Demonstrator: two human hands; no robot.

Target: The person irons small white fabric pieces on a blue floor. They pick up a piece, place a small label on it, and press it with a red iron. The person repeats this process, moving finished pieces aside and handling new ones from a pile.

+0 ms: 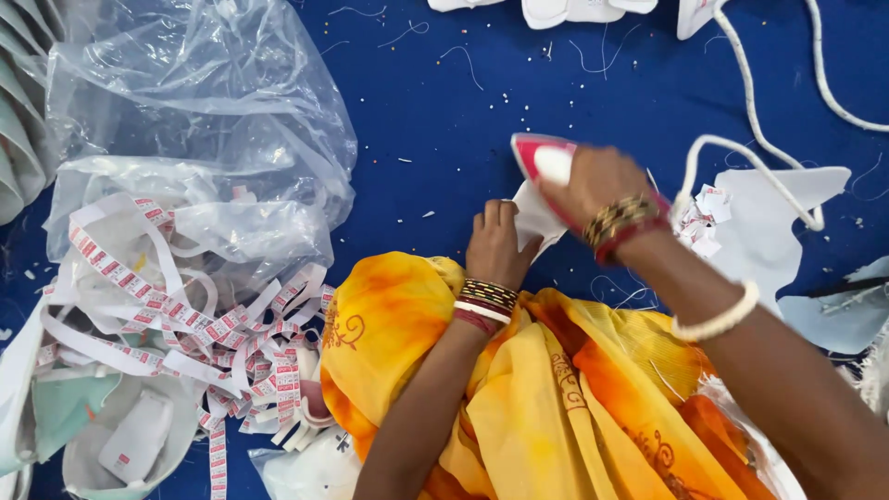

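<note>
I count one iron [546,165], red-edged with a white body, and I take it as my landmark. One white fabric piece [535,220] lies under it. Two hands are in view: the right hand [597,183] on top of the iron, the left hand [495,245] just left of it. Right of the iron I see one white cord [759,139] and one small heap of cut labels [701,220]. Far left of the iron there is one clear plastic bag [199,102] and one tangle of label tape [185,324], strips too many to count.
</note>
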